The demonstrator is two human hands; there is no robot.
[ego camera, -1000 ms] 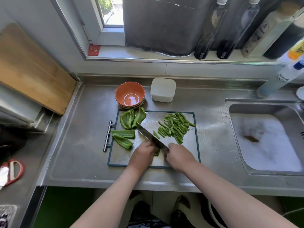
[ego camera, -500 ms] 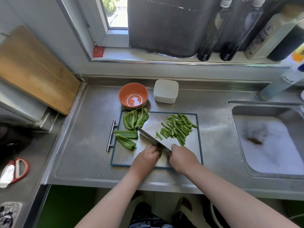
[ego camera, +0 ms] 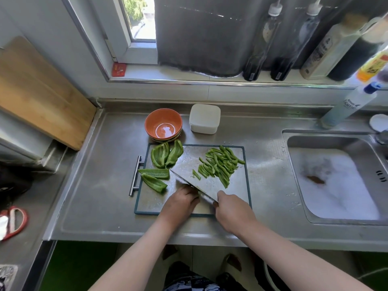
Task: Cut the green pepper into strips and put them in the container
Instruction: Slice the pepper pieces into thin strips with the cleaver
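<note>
At the cutting board's (ego camera: 147,204) six o'clock edge, the right hand (ego camera: 233,211) grips a knife (ego camera: 195,181) whose blade angles toward ten o'clock. The left hand (ego camera: 182,199) rests against the blade with fingers curled down, and what they hold is hidden. Green pepper strips (ego camera: 220,164) lie heaped at two o'clock and uncut pepper pieces (ego camera: 165,156) from nine to eleven, with a white container (ego camera: 204,118) and an orange bowl (ego camera: 163,124) beyond at twelve.

Left of fingers (ego camera: 185,191): pepper pieces (ego camera: 154,182) lie close.
Beyond fingers: knife blade (ego camera: 198,182), then strips (ego camera: 220,164).
Farther beyond: bowl (ego camera: 163,117) and container (ego camera: 204,118).
Right: bare tabletop (ego camera: 266,181), then sink (ego camera: 294,134).
</note>
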